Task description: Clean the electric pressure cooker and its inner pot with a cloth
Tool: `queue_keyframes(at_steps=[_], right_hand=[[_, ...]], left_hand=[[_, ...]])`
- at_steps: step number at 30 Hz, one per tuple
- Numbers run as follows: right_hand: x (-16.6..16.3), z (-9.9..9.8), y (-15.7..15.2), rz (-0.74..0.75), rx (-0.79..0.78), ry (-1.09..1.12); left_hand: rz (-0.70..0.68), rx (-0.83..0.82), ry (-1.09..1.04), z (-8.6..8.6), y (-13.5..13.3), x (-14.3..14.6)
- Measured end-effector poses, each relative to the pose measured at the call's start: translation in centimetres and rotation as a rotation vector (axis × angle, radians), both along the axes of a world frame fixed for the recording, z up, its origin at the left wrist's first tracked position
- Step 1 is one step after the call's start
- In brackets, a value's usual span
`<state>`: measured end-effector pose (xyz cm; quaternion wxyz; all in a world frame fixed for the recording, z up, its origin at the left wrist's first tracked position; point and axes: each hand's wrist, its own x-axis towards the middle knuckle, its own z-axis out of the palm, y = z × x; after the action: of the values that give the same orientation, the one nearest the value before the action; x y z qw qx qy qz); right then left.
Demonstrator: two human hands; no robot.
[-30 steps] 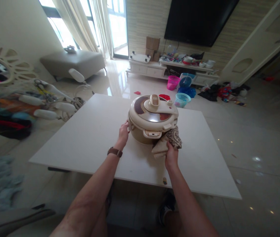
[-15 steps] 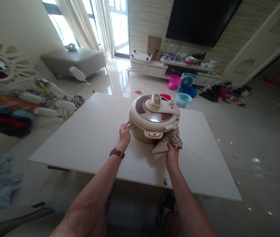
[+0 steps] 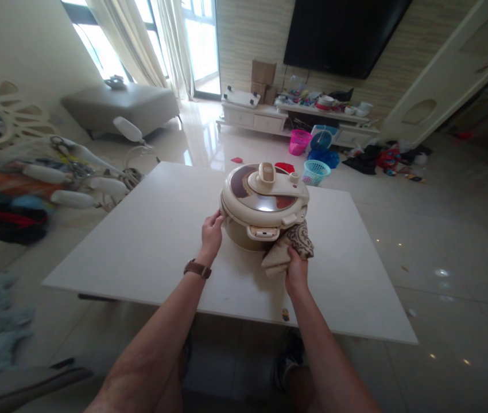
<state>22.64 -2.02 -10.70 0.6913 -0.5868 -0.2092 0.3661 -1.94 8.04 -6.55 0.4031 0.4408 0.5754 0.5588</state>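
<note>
A cream pressure cooker (image 3: 261,209) with a brown-patterned lid stands near the middle of a white table (image 3: 149,229). My left hand (image 3: 212,232) grips its left rim, fingers curled round the edge; a brown watch sits on that wrist. My right hand (image 3: 296,269) is closed on a beige and brown patterned cloth (image 3: 289,246), pressed against the cooker's lower right side.
A clothes rack with white handles and cables (image 3: 80,183) stands left of the table. Pink and blue baskets (image 3: 315,172) lie on the glossy floor behind. A low TV cabinet (image 3: 265,117) with clutter and a grey ottoman (image 3: 119,106) stand further back.
My hands and the cooker have barely shifted; the view has drifted slightly, with the left hand a little higher on the rim.
</note>
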Motion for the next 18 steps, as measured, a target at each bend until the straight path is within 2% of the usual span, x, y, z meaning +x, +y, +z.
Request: queue_keyframes(at_steps=[3, 9, 18], right_hand=[[-0.1, 0.1, 0.0, -0.056, -0.078, 0.011], [-0.3, 0.3, 0.0, -0.055, -0.081, 0.023], [-1.0, 1.3, -0.2, -0.089, -0.157, 0.076]], left_hand=[[0.013, 0.041, 0.043, 0.1, -0.1, -0.1], [0.001, 0.032, 0.030, 0.3, -0.2, -0.3], [-0.096, 0.012, 0.072, 0.4, -0.1, -1.3]])
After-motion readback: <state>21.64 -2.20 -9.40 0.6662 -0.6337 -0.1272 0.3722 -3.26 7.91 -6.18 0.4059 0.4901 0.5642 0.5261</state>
